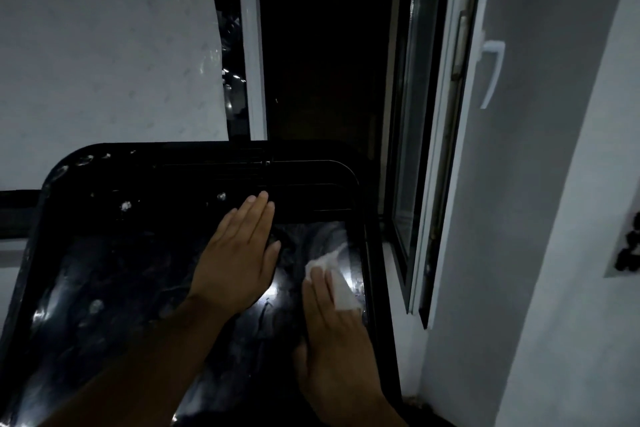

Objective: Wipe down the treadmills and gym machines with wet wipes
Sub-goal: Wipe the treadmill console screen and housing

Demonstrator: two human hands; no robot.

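By the open window, one broad glossy black console panel with rounded corners (114, 270) tilts up toward me. Its slick face is streaked with damp smears and glints of light, and fine ribbed lines run along its top. Behind it, one white-framed glass window sash (429, 149) stands ajar.

Two bare hands lie on the panel. The left hand (239, 253) rests flat near the middle, fingers straight and pressed together. The right hand (332, 333), fingers also straight, presses one crumpled white wet wipe (341, 288) against the panel close to its right edge, and the soft sheet pokes out past the fingers. One curved white plastic handle (491, 73) sits on the frame at the right.
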